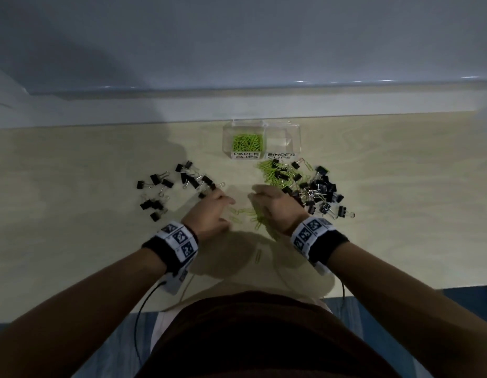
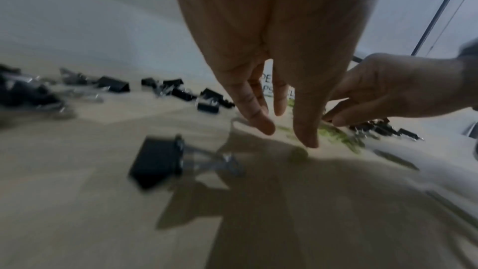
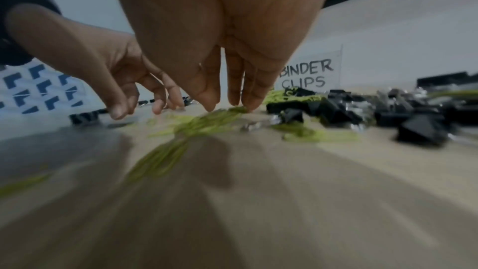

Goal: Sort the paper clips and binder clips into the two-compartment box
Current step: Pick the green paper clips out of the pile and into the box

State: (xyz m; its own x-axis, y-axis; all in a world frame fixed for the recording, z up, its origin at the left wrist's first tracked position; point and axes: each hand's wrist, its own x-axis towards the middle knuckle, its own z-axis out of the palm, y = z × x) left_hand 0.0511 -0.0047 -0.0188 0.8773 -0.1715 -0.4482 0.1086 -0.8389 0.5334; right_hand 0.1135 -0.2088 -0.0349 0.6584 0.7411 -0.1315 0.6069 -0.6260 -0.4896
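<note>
The box point(image 1: 262, 140) is sitting at the far edge of the worktop point(image 1: 73, 165), its two clear compartments side by side. The left one, labelled PAPER CLIPS, is holding a heap of green paper clips point(image 1: 247, 142); the right one, labelled BINDER CLIPS point(image 3: 308, 75), is showing nothing inside that I can make out.

Just in front of the box, to the right, a mixed pile point(image 1: 305, 184) of green paper clips and black binder clips is lying tangled together. To the left, well apart from it, a scatter of binder clips point(image 1: 171, 186) is lying on its own. Between the two, a loose bunch of paper clips point(image 1: 253, 216) is lying right under my hands, with one stray clip point(image 1: 258, 256) nearer to me.

I am holding my right hand point(image 1: 275, 205) over that bunch, fingers point(image 3: 254, 97) straight and close together, tips touching the green clips. I am holding my left hand point(image 1: 209, 211) beside it, fingers point(image 2: 306, 130) loosely extended and pointing down at the worktop, gripping nothing. One binder clip point(image 2: 157, 163) is lying just beside my left hand.

Both wrists are wearing black bands point(image 1: 166, 252) with patterned markers.
</note>
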